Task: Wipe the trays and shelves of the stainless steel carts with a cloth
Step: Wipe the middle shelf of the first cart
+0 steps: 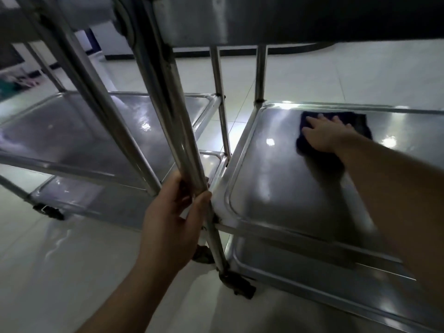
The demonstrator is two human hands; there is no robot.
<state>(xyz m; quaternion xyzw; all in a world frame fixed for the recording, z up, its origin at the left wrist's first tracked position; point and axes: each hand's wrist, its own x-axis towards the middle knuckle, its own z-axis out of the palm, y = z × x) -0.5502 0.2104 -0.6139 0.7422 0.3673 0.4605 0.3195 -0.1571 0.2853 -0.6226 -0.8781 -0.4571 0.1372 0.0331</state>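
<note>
Two stainless steel carts stand side by side on the pale glossy tiled floor (72,272), and one dark blue cloth (360,123) is in use. Take the middle tray of the right cart (276,188), a shallow rectangular steel pan with a raised rim, as your reference. Your right hand (324,135) lies flat on the cloth with fingers straight and spread, pressing it onto the far part of this tray, near its back rim. Your left hand (173,217) is curled around the round steel upright post (192,164) at the near left corner of the tray, gripping it. One further tray of the same cart (324,284) sits directly below the reference tray. To the left of the reference tray, the second cart shows two trays: a middle tray (72,131) at about the same height and a lower tray (96,200) beneath it. Two black caster wheels are visible, one (240,284) below the near left corner of the reference tray and one (49,211) under the left cart.
</note>
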